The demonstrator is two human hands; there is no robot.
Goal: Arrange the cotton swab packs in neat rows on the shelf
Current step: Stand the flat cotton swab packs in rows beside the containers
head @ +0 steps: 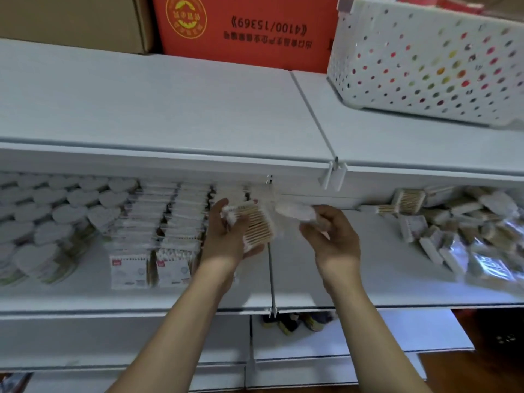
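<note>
From the head camera I look down on a white shelf (354, 268). My left hand (226, 236) sits just left of centre, palm up, fingers curled round a swab pack (256, 225); the wooden sticks lie across the palm and the pack juts toward 1 o'clock from the hand. My right hand (331, 236) is just beside it at 3 o'clock, pinching a second pack (295, 211) that is blurred white and sticks out toward 10 o'clock, almost meeting the first pack. Whether the two packs touch I cannot tell.

At 9 o'clock from the left hand stand rows of packs (158, 231), upright and close together, running back under the upper shelf (170, 109). Further toward 9 o'clock sit heart-lidded tubs (51, 222) in rows. A thin divider rail (271, 279) runs front to back between my hands.

At 3 o'clock, well apart from the right hand, a loose pile of packs (459, 228) lies jumbled on the shelf.

On the upper shelf, at 1 o'clock, stands a white basket (425, 58) with dotted holes; at 12 o'clock a red carton (241, 26), and a brown carton (76, 21) at 11.
</note>
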